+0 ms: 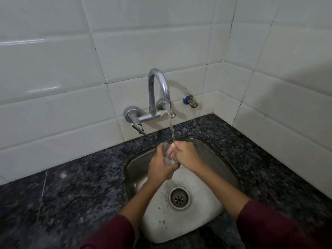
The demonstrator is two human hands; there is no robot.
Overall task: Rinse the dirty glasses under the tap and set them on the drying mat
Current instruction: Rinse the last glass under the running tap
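Note:
A clear glass (168, 159) is held upright over the steel sink (136, 169), directly under the running stream from the chrome tap (159, 81). My left hand (159, 165) wraps around the glass from the left and below. My right hand (186, 155) is at the glass's rim, with its fingers reaching into the glass. Water falls onto my right fingers and the rim. The hands hide most of the glass. No drying mat and no other glasses are in view.
Dark speckled granite counter (75, 186) surrounds the sink, with white tiled walls behind and to the right. The tap lever (138, 127) points down at the left. A small blue-handled valve (190, 101) sticks out of the wall. The drain (179, 198) lies below my hands.

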